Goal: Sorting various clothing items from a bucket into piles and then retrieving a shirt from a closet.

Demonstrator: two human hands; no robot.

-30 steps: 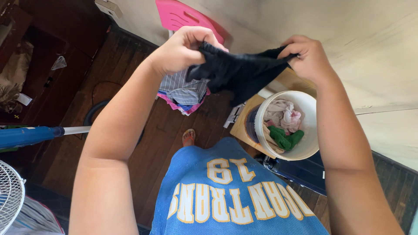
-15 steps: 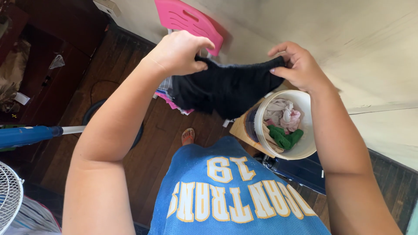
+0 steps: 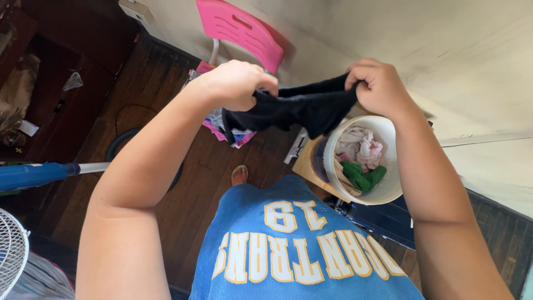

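Both hands are holding a black garment (image 3: 300, 108) stretched between them at chest height, above the wooden floor (image 3: 166, 139). The left hand (image 3: 239, 83) is gripping one end in a closed fist; the right hand (image 3: 380, 89) is pinching the other end, fingers curled shut. Just below the right hand a white bucket (image 3: 388, 191) of mixed laundry is sitting. Judging by the taut cloth, the garment is being straightened for folding; bringing the ends together needs both grips kept firm.

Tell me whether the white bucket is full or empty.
Partly full: the white bucket holds pale cloths and a green cloth.
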